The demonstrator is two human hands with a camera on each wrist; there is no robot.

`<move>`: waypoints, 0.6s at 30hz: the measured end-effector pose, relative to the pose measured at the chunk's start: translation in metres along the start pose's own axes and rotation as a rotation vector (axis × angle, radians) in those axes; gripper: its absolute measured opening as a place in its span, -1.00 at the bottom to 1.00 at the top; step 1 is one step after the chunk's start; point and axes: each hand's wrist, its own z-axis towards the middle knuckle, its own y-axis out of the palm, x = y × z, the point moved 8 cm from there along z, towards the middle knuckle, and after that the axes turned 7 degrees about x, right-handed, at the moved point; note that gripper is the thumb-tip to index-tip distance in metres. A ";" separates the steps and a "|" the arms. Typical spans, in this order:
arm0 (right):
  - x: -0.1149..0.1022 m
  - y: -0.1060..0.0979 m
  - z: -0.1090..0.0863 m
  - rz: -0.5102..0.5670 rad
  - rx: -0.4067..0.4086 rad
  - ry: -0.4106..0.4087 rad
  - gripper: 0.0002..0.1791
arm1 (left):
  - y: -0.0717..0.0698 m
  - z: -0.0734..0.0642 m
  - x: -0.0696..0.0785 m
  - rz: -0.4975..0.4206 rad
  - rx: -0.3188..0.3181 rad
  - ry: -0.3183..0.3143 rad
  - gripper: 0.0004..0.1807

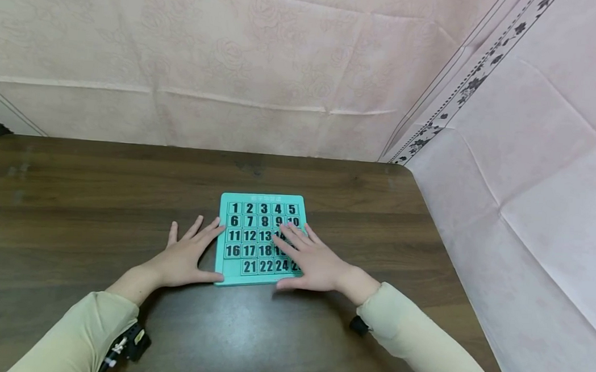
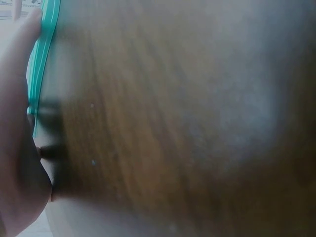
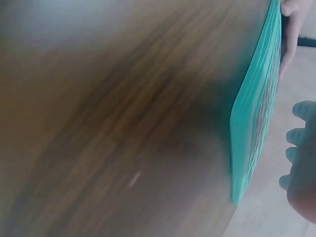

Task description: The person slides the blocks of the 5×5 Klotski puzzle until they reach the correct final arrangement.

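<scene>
A turquoise number slide puzzle (image 1: 236,280) lies flat on the wooden table, its tiles printed with black numbers in rows. At the lower left of its grid is a gap without a tile, beside tile 21. My left hand (image 1: 180,261) is spread at the puzzle's left side, fingertips right at the edge and thumb at the near left corner. Over the right side reaches my right hand (image 1: 319,264), fingers spread and hiding several tiles. In the right wrist view its fingers (image 3: 295,136) show above the puzzle's face (image 3: 242,118).
The brown wooden table (image 1: 97,196) extends around the puzzle. Behind it hangs a pale patterned cloth (image 1: 208,61), and another white cloth (image 1: 550,167) with a dark floral border covers the right side. A black wrist device (image 1: 137,341) sits on the left sleeve.
</scene>
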 end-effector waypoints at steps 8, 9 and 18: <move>0.025 -0.006 -0.023 0.002 0.046 0.041 0.05 | 0.000 0.001 0.001 0.002 -0.001 0.000 0.24; 0.028 -0.006 -0.025 0.005 0.049 0.046 0.05 | 0.000 0.001 0.001 0.003 -0.001 0.000 0.24; 0.076 0.026 -0.039 0.072 0.144 0.011 0.11 | 0.001 0.000 0.000 -0.007 0.003 0.003 0.24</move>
